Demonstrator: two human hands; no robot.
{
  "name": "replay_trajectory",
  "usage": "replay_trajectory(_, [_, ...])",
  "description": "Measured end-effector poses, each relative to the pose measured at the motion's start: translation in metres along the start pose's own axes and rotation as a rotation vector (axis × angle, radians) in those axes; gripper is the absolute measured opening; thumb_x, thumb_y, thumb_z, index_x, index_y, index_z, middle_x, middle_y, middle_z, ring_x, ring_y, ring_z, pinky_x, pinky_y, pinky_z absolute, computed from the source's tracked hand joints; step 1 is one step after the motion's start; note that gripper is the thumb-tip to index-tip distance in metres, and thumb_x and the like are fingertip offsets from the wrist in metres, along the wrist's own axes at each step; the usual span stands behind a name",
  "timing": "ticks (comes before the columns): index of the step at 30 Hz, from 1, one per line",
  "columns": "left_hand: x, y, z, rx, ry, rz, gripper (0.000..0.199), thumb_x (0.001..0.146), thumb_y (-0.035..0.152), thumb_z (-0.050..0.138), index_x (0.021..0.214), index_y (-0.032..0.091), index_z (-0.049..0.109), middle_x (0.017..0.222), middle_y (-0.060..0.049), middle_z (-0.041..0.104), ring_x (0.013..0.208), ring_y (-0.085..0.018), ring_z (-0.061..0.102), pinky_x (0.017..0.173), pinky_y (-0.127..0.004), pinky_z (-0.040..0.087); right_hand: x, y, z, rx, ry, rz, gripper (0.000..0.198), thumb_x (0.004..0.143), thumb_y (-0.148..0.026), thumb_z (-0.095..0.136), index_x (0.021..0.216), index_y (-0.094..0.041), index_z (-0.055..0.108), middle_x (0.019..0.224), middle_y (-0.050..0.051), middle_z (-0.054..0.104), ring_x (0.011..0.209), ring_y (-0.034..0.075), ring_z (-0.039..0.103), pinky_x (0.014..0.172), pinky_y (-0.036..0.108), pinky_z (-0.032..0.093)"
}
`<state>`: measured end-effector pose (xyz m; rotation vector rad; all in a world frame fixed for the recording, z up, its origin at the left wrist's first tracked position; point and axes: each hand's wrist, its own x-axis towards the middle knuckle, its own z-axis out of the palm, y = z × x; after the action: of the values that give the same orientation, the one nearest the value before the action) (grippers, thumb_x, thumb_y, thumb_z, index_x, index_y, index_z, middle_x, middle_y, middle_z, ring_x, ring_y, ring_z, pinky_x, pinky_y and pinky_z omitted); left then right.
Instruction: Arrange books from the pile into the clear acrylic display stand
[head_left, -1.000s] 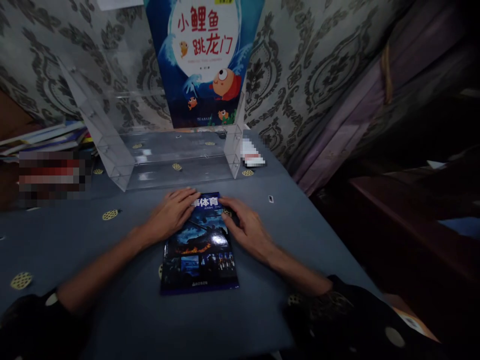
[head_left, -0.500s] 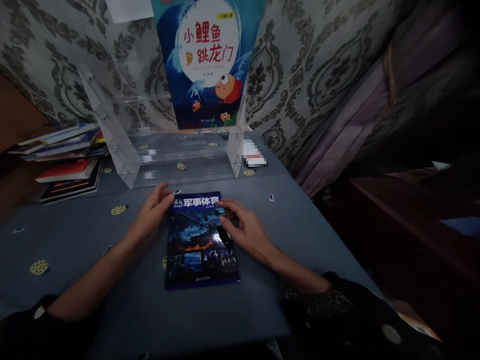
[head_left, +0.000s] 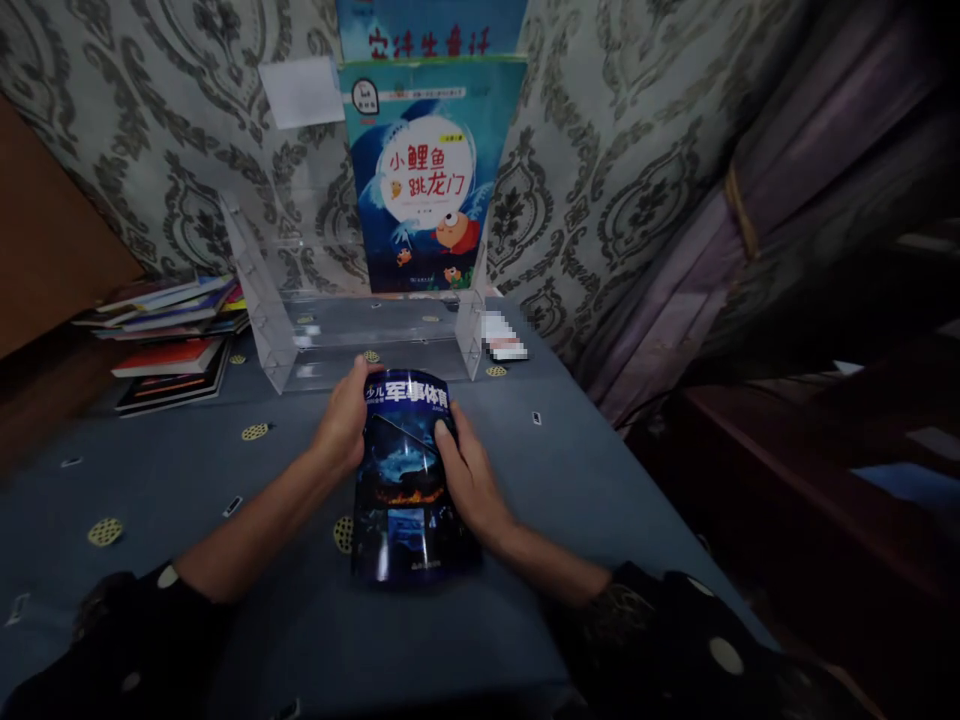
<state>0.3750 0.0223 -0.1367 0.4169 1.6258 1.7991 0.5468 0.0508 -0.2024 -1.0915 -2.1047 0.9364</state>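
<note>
The dark blue book (head_left: 405, 485) was between the two hands, below and slightly left of the frame's centre, its cover bowed. The left hand (head_left: 345, 420) gripped its upper left edge, while the right hand (head_left: 472, 480) gripped its right edge, thumb on the cover. Just above it in the frame stood a clear stand (head_left: 261, 310).

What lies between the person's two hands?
In the head view, a dark blue book, held by the left hand and the right hand.
</note>
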Motion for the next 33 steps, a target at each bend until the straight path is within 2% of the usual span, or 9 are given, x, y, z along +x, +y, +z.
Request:
replay_trajectory(3, [-0.003,0.02,0.013,-0.065,-0.139,0.103,0.051,0.09,0.066,0.053,0.094,0.018,0.069,0.092,-0.009,0.073,0.087,-0.022,0.07,0.075,-0.033,0.057,0.014,-0.02,0.0,0.177,0.099,-0.106,0.062,0.104,-0.053,0.027,0.16,-0.027,0.022,0.157,0.012,0.041,0.146,0.032,0.037,0.115,0.061,0.037])
replay_trajectory(7, [-0.015,0.06,0.024,-0.11,-0.296,0.415,0.06,0.093,0.072,0.04,0.095,0.019,0.068,0.085,-0.006,0.072,0.082,-0.02,0.07,0.072,-0.03,0.057,0.04,-0.063,-0.017,0.39,0.237,-0.361,0.06,0.104,-0.054,0.03,0.157,-0.028,0.027,0.16,0.008,0.037,0.149,0.029,0.031,0.122,0.059,0.026])
replay_trajectory(10, [-0.028,0.086,0.025,-0.114,-0.377,0.642,0.064,0.095,0.074,0.031,0.095,0.021,0.067,0.068,-0.001,0.065,0.068,-0.018,0.066,0.062,-0.028,0.052,0.055,-0.092,-0.033,0.437,0.317,-0.514,0.061,0.104,-0.057,0.025,0.155,-0.024,0.031,0.155,0.01,0.043,0.146,0.028,0.035,0.122,0.055,0.027])
replay_trajectory(14, [-0.028,0.08,0.017,-0.05,-0.48,0.783,0.064,0.091,0.078,0.034,0.095,0.023,0.067,0.05,0.004,0.045,0.043,-0.012,0.047,0.045,-0.026,0.035,0.06,-0.092,-0.03,0.509,0.333,-0.558,0.06,0.102,-0.059,0.024,0.144,-0.021,0.045,0.132,0.011,0.062,0.135,0.028,0.048,0.117,0.053,0.035])
replay_trajectory(17, [-0.015,0.053,0.011,0.018,-0.438,0.7,0.065,0.092,0.078,0.033,0.095,0.022,0.067,0.055,0.003,0.053,0.048,-0.013,0.053,0.048,-0.026,0.04,0.055,-0.071,-0.014,0.525,0.292,-0.464,0.058,0.1,-0.062,0.03,0.135,-0.02,0.051,0.12,0.013,0.066,0.126,0.029,0.055,0.111,0.052,0.043])
replay_trajectory(22, [0.003,0.025,0.009,0.032,-0.291,0.703,0.066,0.097,0.071,0.029,0.095,0.019,0.069,0.087,-0.005,0.073,0.087,-0.02,0.069,0.074,-0.031,0.054,0.045,-0.05,-0.009,0.479,0.26,-0.406,0.053,0.102,-0.056,0.032,0.139,-0.02,0.046,0.119,0.013,0.065,0.12,0.028,0.058,0.106,0.051,0.048])
replay_trajectory(26, [0.001,0.038,0.007,0.088,-0.268,0.762,0.066,0.096,0.072,0.032,0.091,0.019,0.07,0.086,-0.005,0.072,0.085,-0.019,0.069,0.073,-0.03,0.053,0.042,-0.052,-0.023,0.427,0.217,-0.438,0.05,0.103,-0.051,0.032,0.142,-0.022,0.041,0.122,0.012,0.063,0.12,0.028,0.057,0.107,0.052,0.047])
replay_trajectory(30, [-0.002,0.057,-0.001,0.114,-0.213,0.948,0.06,0.093,0.072,0.042,0.085,0.02,0.071,0.076,-0.003,0.067,0.074,-0.017,0.064,0.066,-0.029,0.05,0.046,-0.055,-0.04,0.4,0.13,-0.554,0.049,0.104,-0.047,0.036,0.146,-0.024,0.035,0.128,0.011,0.06,0.121,0.026,0.057,0.11,0.049,0.044])
replay_trajectory(33, [0.0,0.063,-0.008,0.144,-0.198,1.017,0.06,0.091,0.073,0.047,0.076,0.02,0.069,0.068,-0.003,0.063,0.07,-0.018,0.063,0.06,-0.029,0.048,0.054,-0.057,-0.053,0.381,0.123,-0.626,0.041,0.104,-0.042,0.04,0.142,-0.026,0.039,0.129,0.009,0.059,0.118,0.024,0.057,0.107,0.047,0.046])
